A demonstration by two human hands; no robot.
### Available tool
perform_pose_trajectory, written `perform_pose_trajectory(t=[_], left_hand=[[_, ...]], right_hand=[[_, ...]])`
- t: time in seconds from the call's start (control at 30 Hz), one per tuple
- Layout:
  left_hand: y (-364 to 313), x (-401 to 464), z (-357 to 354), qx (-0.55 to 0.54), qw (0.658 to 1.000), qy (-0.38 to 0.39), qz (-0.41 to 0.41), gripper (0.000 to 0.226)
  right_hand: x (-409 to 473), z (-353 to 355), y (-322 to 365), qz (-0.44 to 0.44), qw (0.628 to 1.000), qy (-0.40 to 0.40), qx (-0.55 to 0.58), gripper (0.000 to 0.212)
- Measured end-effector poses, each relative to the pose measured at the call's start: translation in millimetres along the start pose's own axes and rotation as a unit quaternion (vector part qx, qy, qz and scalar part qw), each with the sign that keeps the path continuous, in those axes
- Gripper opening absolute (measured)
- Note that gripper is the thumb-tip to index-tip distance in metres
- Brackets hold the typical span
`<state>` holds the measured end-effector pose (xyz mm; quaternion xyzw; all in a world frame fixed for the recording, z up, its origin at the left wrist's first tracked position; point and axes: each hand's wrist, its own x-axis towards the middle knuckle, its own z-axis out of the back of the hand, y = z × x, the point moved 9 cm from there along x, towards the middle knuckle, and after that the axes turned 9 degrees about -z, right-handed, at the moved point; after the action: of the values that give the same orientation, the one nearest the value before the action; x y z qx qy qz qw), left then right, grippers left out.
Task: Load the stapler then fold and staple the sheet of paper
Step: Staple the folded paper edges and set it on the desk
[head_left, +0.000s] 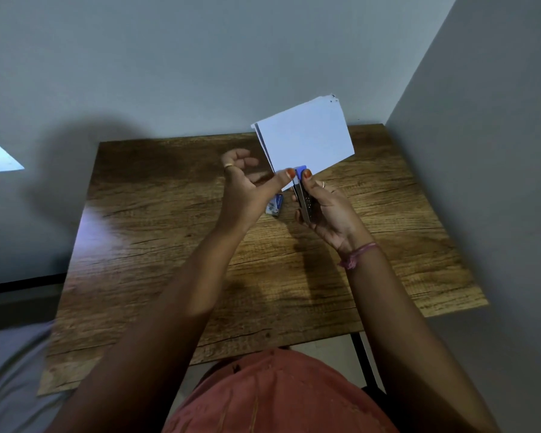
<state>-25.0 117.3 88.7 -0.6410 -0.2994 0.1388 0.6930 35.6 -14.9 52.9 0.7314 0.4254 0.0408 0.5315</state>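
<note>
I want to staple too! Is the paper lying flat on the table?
No, the folded paper is held up above the table, its lower edge in the stapler that the right hand grips.

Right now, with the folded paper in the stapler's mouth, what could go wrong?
1. The left hand has its thumb on the folded paper right beside the stapler nose; it could get nipped.
2. The right hand works the stapler in mid-air, above the table, so the staple may go in crooked.
3. The layers look fanned at the left edge, so the staple might miss one.
</note>
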Motion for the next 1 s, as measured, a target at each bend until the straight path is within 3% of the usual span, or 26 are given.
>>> perform_pose_trajectory(t=[0.13, 0.3, 0.57, 0.73, 1.0], left_hand=[[23, -11, -20, -0.1, 0.988, 0.034, 0.11, 0.064], [34, -18, -29, -0.16, 0.976, -0.012, 0.144, 0.043], [32, -16, -26, -0.191, 0.965, -0.045, 0.173, 0.028], [32, -15, -22, -0.177, 0.968, -0.053, 0.168, 0.015], [30, -5, -26, -0.222, 0.958, 0.04, 0.174, 0.016]], right_hand=[[2, -6, 0, 0.008, 0.999, -0.005, -0.032, 0.023], [6, -12, -5, 0.007, 0.999, -0.005, -0.037, 0.02], [8, -11, -1, 0.036, 0.997, -0.047, -0.038, 0.018], [7, -14, -1, 0.041, 0.996, -0.072, -0.021, 0.03], [8, -12, 2, 0.026, 0.997, -0.062, -0.036, 0.021]])
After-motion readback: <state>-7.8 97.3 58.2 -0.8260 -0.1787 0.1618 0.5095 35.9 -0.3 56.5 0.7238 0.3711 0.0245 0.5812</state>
